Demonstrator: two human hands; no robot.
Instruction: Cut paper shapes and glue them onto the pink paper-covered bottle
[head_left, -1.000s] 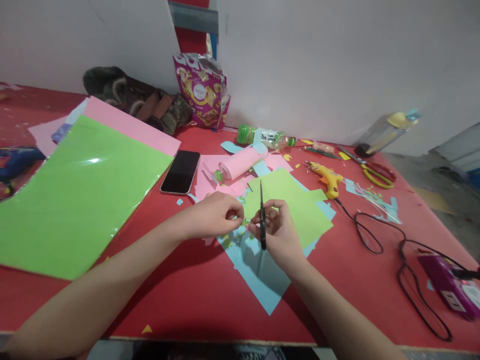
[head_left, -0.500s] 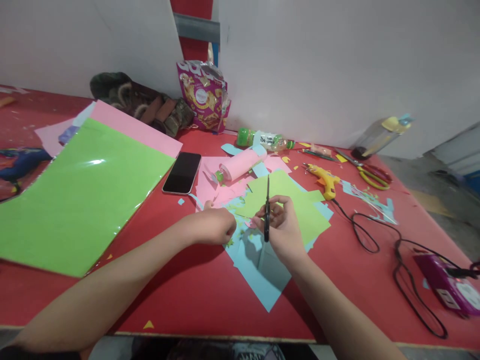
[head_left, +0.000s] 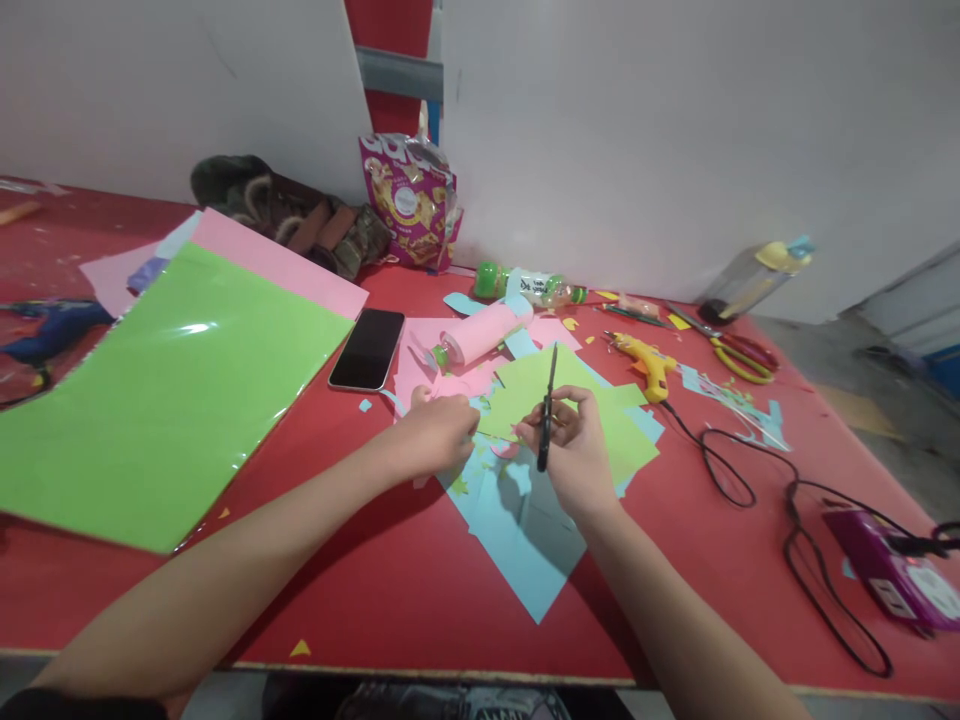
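Observation:
My right hand [head_left: 579, 450] is closed around a small pair of scissors [head_left: 548, 410] with black handles, blades pointing up and away from me. My left hand [head_left: 441, 430] is closed, knuckles up, over the left edge of the paper pile; anything in its fingers is hidden. Beneath both hands lie light blue paper [head_left: 536, 570], yellow-green paper [head_left: 622, 430] and small scraps. Pink paper pieces [head_left: 472, 380] lie just beyond my left hand. A small pink cut piece [head_left: 505, 451] rests between the hands. Behind them lies a bottle wrapped in pink paper [head_left: 486, 333].
A phone [head_left: 369, 348] and green sheets in clear wrap [head_left: 180, 400] lie left. On the right are a yellow glue gun [head_left: 649, 365], its cable, a purple power strip [head_left: 892, 570] and larger scissors [head_left: 739, 355]. A snack bag [head_left: 409, 205] and green-capped bottle [head_left: 536, 288] stand and lie behind.
My left hand has moved slightly up and away from me. My right hand has shifted a little right, and the scissors now tilt slightly more to the right.

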